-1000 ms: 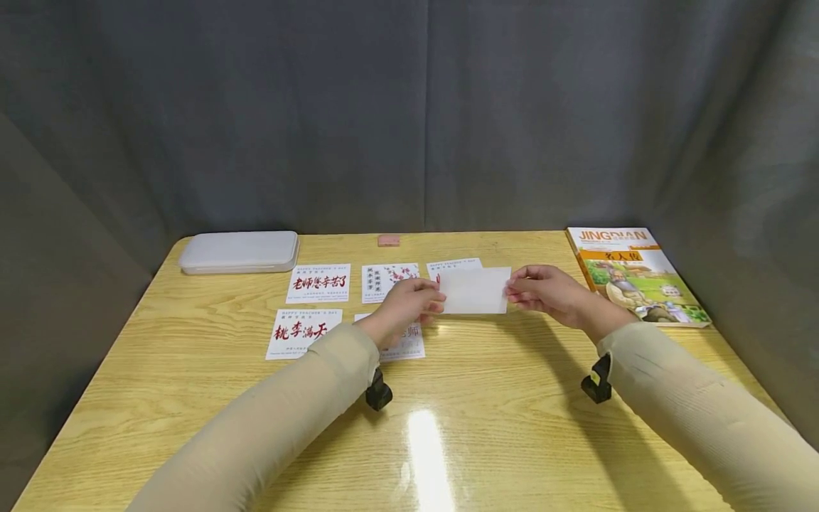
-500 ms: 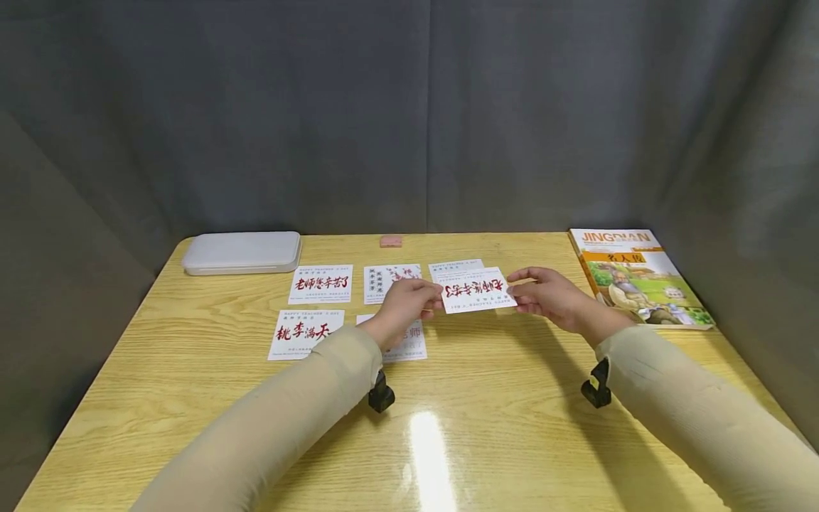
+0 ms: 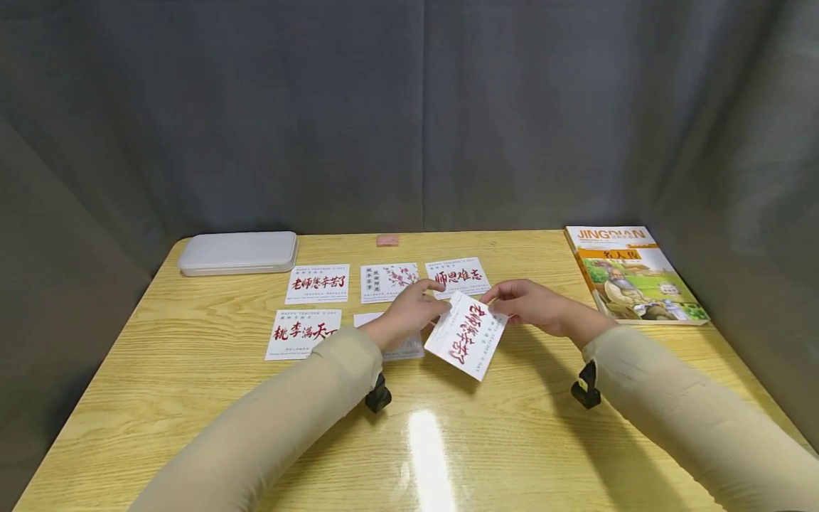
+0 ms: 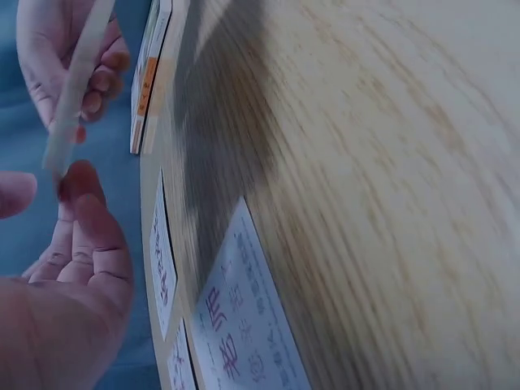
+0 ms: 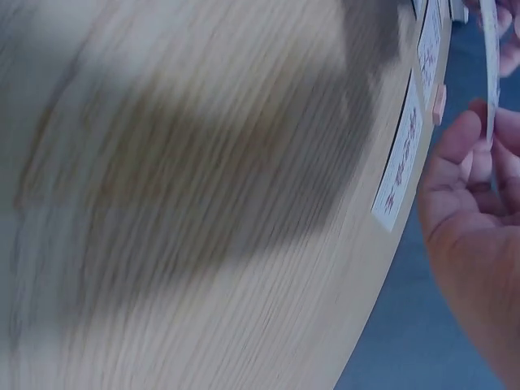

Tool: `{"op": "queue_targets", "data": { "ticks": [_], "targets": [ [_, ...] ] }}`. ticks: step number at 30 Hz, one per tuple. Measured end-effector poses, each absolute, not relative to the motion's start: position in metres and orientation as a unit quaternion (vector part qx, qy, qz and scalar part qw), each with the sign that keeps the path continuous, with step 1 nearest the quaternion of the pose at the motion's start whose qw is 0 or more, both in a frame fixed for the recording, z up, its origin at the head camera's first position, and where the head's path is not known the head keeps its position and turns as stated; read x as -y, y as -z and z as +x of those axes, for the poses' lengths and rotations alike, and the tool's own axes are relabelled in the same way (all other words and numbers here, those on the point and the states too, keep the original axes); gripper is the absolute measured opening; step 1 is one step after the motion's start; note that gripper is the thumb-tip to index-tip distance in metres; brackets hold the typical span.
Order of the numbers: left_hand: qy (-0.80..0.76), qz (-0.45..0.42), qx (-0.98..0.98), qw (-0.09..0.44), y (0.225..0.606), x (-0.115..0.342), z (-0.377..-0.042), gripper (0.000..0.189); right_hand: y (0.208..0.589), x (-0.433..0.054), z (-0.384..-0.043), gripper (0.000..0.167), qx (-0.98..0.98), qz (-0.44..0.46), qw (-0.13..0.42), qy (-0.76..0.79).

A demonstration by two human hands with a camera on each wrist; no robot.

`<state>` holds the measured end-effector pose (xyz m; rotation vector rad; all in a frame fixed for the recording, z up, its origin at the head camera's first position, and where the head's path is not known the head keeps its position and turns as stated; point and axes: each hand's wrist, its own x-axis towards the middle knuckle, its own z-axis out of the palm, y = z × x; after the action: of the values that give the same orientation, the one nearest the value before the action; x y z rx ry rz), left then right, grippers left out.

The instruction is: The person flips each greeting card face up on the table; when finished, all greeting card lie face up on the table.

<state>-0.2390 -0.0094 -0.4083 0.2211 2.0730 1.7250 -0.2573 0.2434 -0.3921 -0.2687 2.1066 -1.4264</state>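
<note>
A white greeting card point(image 3: 467, 336) with red Chinese writing is held up off the table, tilted and turned askew. My right hand point(image 3: 534, 309) pinches its upper right edge between thumb and fingers, as the right wrist view also shows on the card point(image 5: 491, 69). At the card's other end is my left hand point(image 3: 409, 313), its thumb and fingers spread apart. A fingertip there is at the card's edge in the left wrist view, with the thumb point(image 4: 15, 193) away from it. Behind the held card, a similar card point(image 3: 457, 276) lies flat.
More cards lie in rows to the left, among them a card point(image 3: 318, 284), a plum-blossom card point(image 3: 399, 276) and a lower card point(image 3: 301, 333). At the back are a white case point(image 3: 238, 252) and a pink eraser-like block point(image 3: 387, 241). A book point(image 3: 633, 274) lies far right.
The card was blank side up between both hands, then flipped to its printed side. It has since rotated and come lower toward me, and the left fingers have parted.
</note>
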Motion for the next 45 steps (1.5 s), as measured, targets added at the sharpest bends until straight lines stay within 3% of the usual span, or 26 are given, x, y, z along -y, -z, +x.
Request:
{"op": "queue_targets", "data": {
  "ticks": [5, 10, 14, 17, 20, 26, 30, 35, 38, 43, 45],
  "targets": [
    [-0.598, 0.102, -0.765, 0.216, 0.406, 0.008, -0.236, 0.035, 0.390, -0.232, -0.252, 0.027, -0.792, -0.126, 0.290, 0.521],
    [-0.602, 0.072, -0.780, 0.157, 0.407, 0.014, -0.240, 0.018, 0.395, -0.234, -0.252, 0.034, -0.765, -0.099, 0.281, 0.572],
    [-0.674, 0.011, -0.728, 0.127, 0.406, 0.017, -0.243, 0.014, 0.403, -0.243, -0.251, 0.022, -0.719, -0.070, 0.292, 0.627],
    [-0.711, -0.015, -0.691, 0.130, 0.406, 0.019, -0.244, 0.009, 0.407, -0.247, -0.250, 0.009, -0.694, -0.059, 0.291, 0.656],
    [-0.699, -0.008, -0.700, 0.145, 0.408, 0.021, -0.243, 0.006, 0.406, -0.248, -0.251, 0.009, -0.691, -0.054, 0.267, 0.670],
    [-0.552, 0.095, -0.817, 0.139, 0.413, 0.024, -0.236, 0.012, 0.403, -0.253, -0.256, 0.006, -0.734, -0.051, 0.250, 0.629],
    [-0.439, 0.184, -0.873, 0.110, 0.412, 0.023, -0.231, 0.030, 0.407, -0.260, -0.258, 0.006, -0.753, -0.057, 0.276, 0.595],
    [-0.299, 0.276, -0.906, 0.116, 0.409, 0.017, -0.227, 0.048, 0.412, -0.264, -0.258, 0.007, -0.767, -0.057, 0.298, 0.566],
    [-0.226, 0.318, -0.914, 0.113, 0.411, 0.013, -0.224, 0.043, 0.415, -0.265, -0.258, 0.007, -0.778, -0.050, 0.302, 0.548],
    [-0.139, 0.370, -0.913, 0.103, 0.415, 0.007, -0.220, 0.008, 0.418, -0.263, -0.258, 0.006, -0.803, -0.032, 0.300, 0.513],
    [-0.118, 0.380, -0.912, 0.100, 0.416, 0.005, -0.218, 0.017, 0.418, -0.262, -0.258, 0.006, -0.817, -0.023, 0.296, 0.495]
  ]
}}
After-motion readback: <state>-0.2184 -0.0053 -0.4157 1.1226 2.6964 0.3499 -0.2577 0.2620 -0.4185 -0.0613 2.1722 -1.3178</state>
